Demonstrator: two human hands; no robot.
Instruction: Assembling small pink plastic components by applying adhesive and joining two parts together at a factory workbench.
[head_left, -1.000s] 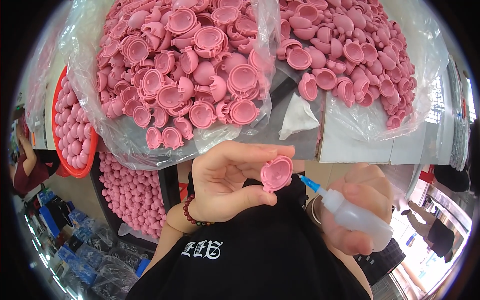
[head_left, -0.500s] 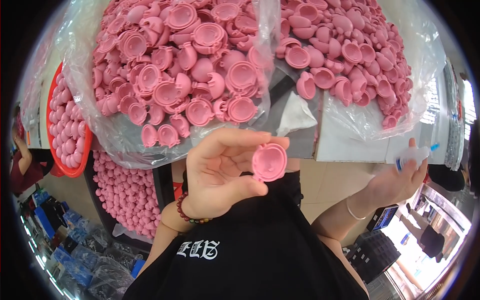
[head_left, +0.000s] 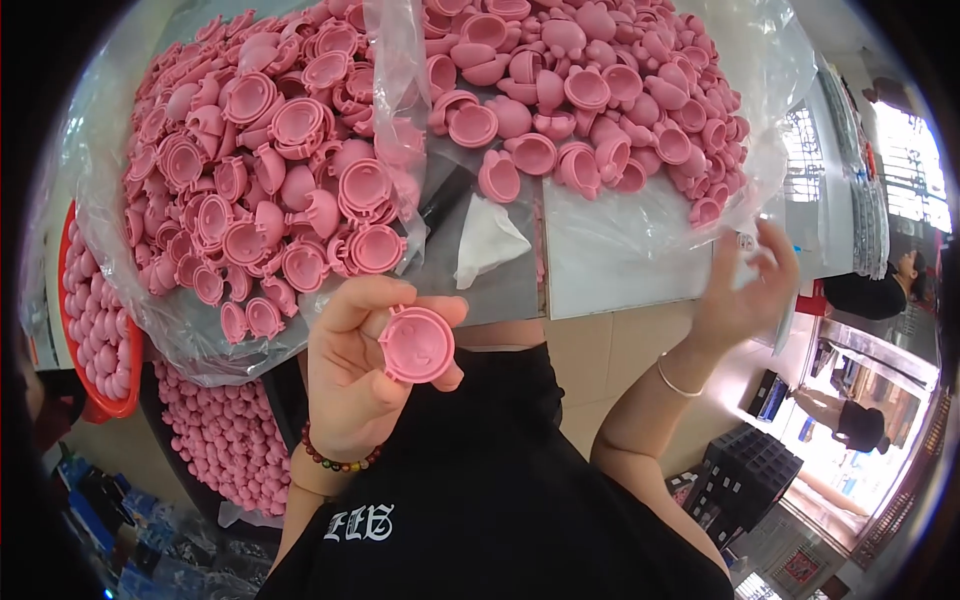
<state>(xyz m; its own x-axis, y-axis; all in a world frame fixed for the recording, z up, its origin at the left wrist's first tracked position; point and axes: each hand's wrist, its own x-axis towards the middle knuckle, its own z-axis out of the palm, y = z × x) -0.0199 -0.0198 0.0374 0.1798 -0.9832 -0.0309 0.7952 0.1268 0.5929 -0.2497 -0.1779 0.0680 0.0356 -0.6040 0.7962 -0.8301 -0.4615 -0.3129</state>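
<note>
In my left hand (head_left: 350,365) is a pink round plastic shell half (head_left: 418,345), pinched between thumb and fingers with its hollow side showing. My right hand (head_left: 745,290), a little blurred, is at the right by the table edge, fingers curled round a small clear bottle; its pale end (head_left: 745,241) and blue tip (head_left: 797,248) show on either side of the fingers, which hide the rest. Ahead of my left hand lies a big heap of pink shell halves (head_left: 245,180) on clear plastic. A second heap (head_left: 600,90) spreads farther right.
A crumpled white tissue (head_left: 490,240) lies between the heaps, on the grey table top. At the left stands a red basket (head_left: 125,400) of pink balls; below it is a dark crate with more pink balls (head_left: 225,440). Black stacked boxes (head_left: 745,475) stand at the lower right.
My view has shifted right, so the heaps appear farther left. The shell half in my left hand has turned to face me more. My right hand has moved up toward the right heap's plastic.
</note>
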